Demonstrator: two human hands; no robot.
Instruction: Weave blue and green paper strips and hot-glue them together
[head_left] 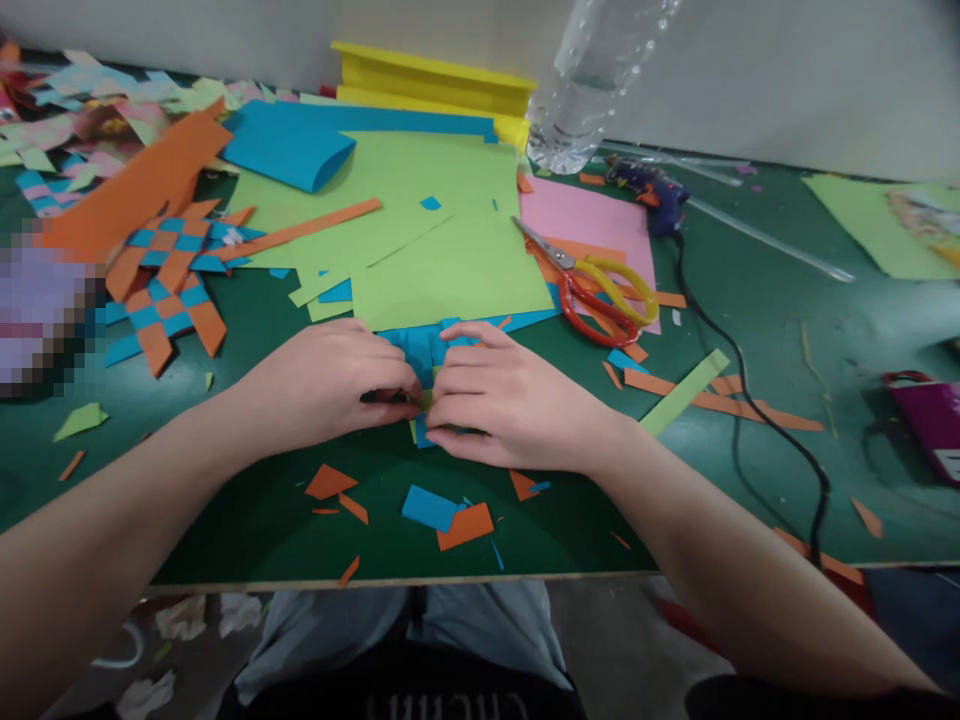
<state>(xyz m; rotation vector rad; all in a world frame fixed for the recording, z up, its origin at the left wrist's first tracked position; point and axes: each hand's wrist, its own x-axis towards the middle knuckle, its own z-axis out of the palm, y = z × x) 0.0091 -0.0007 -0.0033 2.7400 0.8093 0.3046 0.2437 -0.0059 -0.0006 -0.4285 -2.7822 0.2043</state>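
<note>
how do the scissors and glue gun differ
The scissors have red and yellow handles; the glue gun is mostly dark blue. The glue gun trails a black cord; the scissors have none. The scissors lie nearer the right hand than the glue gun. Neither is held.

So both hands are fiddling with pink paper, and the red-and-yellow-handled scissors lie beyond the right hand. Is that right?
Not the pink: the head view shows mostly blue paper between the left hand and right hand. The red-and-yellow-handled scissors do lie beyond the right hand.
</note>
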